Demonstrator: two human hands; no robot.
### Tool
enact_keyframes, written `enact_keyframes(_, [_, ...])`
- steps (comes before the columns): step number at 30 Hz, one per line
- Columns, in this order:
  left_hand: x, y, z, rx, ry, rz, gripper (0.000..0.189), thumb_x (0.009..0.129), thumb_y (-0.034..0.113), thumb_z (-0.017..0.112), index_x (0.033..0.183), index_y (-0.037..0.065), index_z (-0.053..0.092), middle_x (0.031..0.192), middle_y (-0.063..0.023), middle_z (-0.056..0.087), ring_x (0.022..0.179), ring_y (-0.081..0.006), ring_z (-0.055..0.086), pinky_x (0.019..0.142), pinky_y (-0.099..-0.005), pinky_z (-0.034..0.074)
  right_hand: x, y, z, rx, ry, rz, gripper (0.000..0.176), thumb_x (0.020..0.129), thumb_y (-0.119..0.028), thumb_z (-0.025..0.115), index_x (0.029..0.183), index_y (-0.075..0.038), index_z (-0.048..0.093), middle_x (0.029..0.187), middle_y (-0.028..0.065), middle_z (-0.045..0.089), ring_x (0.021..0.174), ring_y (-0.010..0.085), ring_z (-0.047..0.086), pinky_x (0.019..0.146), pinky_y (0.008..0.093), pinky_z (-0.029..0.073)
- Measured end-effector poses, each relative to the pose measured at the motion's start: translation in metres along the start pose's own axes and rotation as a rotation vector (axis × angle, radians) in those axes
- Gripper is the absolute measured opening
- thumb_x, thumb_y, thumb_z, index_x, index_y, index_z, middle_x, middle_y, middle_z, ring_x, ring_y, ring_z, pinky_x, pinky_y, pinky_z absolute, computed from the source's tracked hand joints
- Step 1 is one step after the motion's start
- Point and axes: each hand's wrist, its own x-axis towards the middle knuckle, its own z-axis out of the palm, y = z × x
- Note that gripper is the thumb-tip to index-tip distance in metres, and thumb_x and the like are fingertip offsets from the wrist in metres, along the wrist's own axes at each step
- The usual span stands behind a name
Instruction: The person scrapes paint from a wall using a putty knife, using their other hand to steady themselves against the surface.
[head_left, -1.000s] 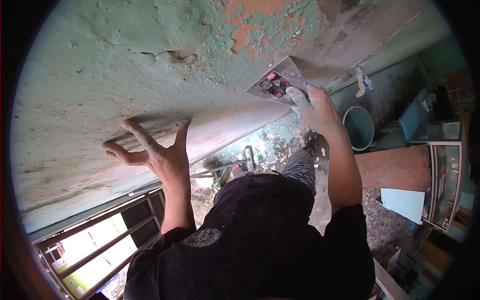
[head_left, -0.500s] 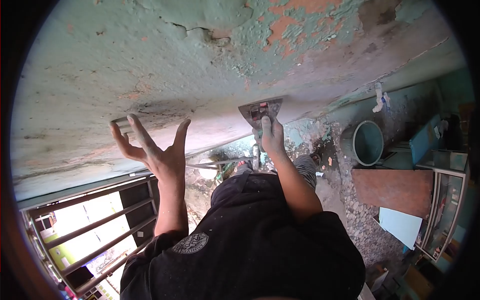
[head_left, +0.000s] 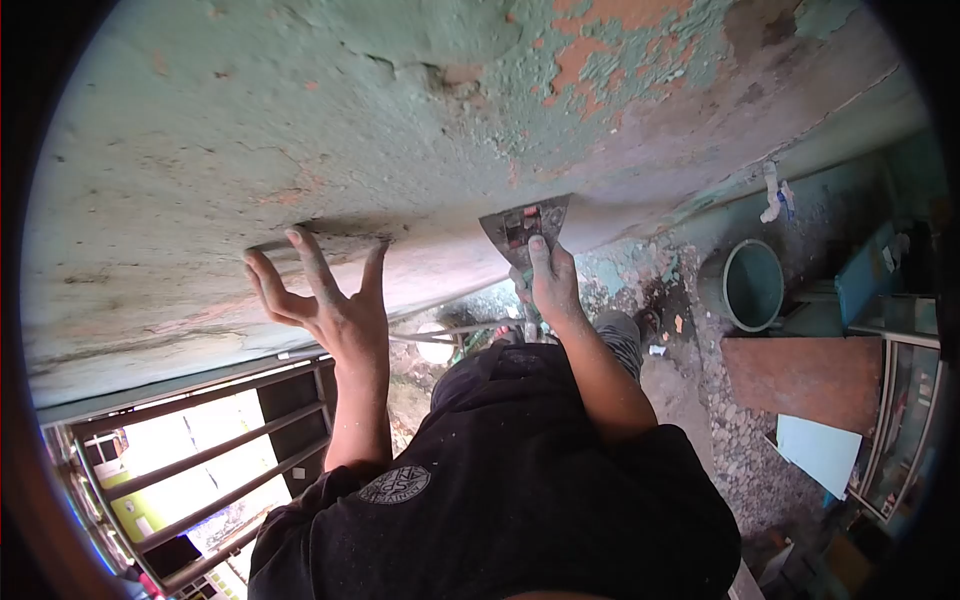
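Left hand (head_left: pixel 345 318): spread, fingertips placed at the wall (head_left: pixel 260 120) | right hand (head_left: pixel 556 284): closed around the scraper (head_left: pixel 520 226) — held right of left hand, blade toward wall, contact not discernible | wall could be gouged — if blade corner were dug in by uneven pressure

Bright light shows through the barred window (head_left: pixel 215 450), and pebbled flooring (head_left: pixel 738 430) lies beside a glass-paned cabinet (head_left: pixel 908 420).

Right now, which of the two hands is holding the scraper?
The right hand: it grips the scraper. The left hand shows no tool and is spread open by the wall.
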Motion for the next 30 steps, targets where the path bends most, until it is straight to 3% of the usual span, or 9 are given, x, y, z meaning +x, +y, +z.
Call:
enact_keyframes(3, [0.000,0.001,0.000,-0.014,-0.005,-0.013,0.092,0.064,0.034,0.083,0.139,0.008,0.037,0.143,-0.0263,0.013,0.131,-0.0444,0.015,0.102,-0.0572,0.026,-0.001,0.002,0.001,0.009,0.038,0.019,0.035,0.098,-0.035,0.042,0.094,-0.002,0.051,0.055,0.0010,0.049,0.040,0.0070,0.040,0.036,0.0229,0.032])
enact_keyframes(5, [0.000,0.000,0.000,-0.003,-0.019,-0.023,0.092,0.064,0.034,0.083,0.139,0.008,0.037,0.142,-0.0268,0.014,0.131,-0.0445,0.015,0.103,-0.0582,0.025,0.001,-0.013,0.000,0.016,-0.058,-0.076,0.033,0.098,-0.033,0.042,0.096,-0.001,0.051,0.057,0.0019,0.050,0.041,0.0070,0.041,0.037,0.0224,0.032])
enact_keyframes(7, [0.000,-0.001,-0.001,0.017,-0.025,-0.010,0.098,0.065,0.042,0.081,0.143,0.015,0.029,0.143,-0.0268,0.013,0.131,-0.0411,0.018,0.100,-0.0561,0.028,0.002,-0.046,0.014,0.012,-0.046,-0.113,0.030,0.098,-0.029,0.041,0.100,-0.001,0.050,0.058,0.0030,0.051,0.041,0.0073,0.042,0.037,0.0219,0.033])
enact_keyframes(11, [0.001,0.002,-0.001,-0.055,-0.006,-0.023,0.092,0.062,0.029,0.084,0.139,0.010,0.037,0.142,-0.0259,0.014,0.131,-0.0446,0.015,0.102,-0.0583,0.026,-0.004,-0.014,0.012,-0.130,0.079,-0.101,0.030,0.097,-0.029,0.042,0.102,-0.002,0.053,0.060,0.0032,0.053,0.042,0.0080,0.044,0.038,0.0218,0.035])
enact_keyframes(12, [-0.001,0.001,0.000,-0.062,-0.006,-0.033,0.091,0.063,0.030,0.084,0.139,0.011,0.037,0.142,-0.0258,0.013,0.132,-0.0447,0.014,0.102,-0.0567,0.027,-0.008,-0.016,0.011,-0.155,0.023,-0.025,0.030,0.097,-0.029,0.043,0.101,-0.001,0.054,0.063,0.0030,0.054,0.043,0.0083,0.045,0.039,0.0222,0.037])
enact_keyframes(17, [-0.004,0.003,-0.002,-0.081,-0.039,-0.073,0.087,0.064,0.030,0.083,0.138,0.014,0.039,0.144,-0.0265,0.013,0.132,-0.0448,0.014,0.102,-0.0537,0.024,-0.008,-0.039,0.026,-0.077,-0.016,-0.074,0.032,0.097,-0.031,0.044,0.099,-0.001,0.053,0.062,0.0032,0.053,0.045,0.0093,0.049,0.039,0.0235,0.038])
enact_keyframes(19, [-0.002,-0.002,0.001,-0.004,-0.039,-0.019,0.093,0.066,0.040,0.081,0.141,0.012,0.033,0.142,-0.0252,0.014,0.133,-0.0416,0.014,0.102,-0.0563,0.025,-0.007,-0.038,0.029,-0.087,-0.018,-0.057,0.033,0.097,-0.032,0.044,0.099,-0.001,0.053,0.061,0.0029,0.053,0.045,0.0094,0.049,0.039,0.0238,0.038])
enact_keyframes(25, [-0.004,-0.003,0.000,-0.035,-0.036,-0.011,0.095,0.064,0.036,0.082,0.141,0.010,0.033,0.142,-0.0245,0.013,0.133,-0.0424,0.013,0.102,-0.0566,0.024,-0.013,-0.030,0.028,-0.152,0.073,-0.052,0.034,0.096,-0.034,0.046,0.098,-0.001,0.054,0.061,0.0019,0.053,0.045,0.0071,0.046,0.039,0.0217,0.036])
enact_keyframes(30, [-0.001,-0.002,0.001,-0.049,-0.026,-0.022,0.094,0.063,0.036,0.083,0.140,0.011,0.035,0.142,-0.0246,0.014,0.133,-0.0430,0.013,0.102,-0.0552,0.023,-0.007,-0.005,0.027,-0.100,0.007,-0.028,0.035,0.096,-0.036,0.045,0.093,-0.002,0.053,0.060,0.0000,0.053,0.045,0.0056,0.044,0.039,0.0207,0.035])
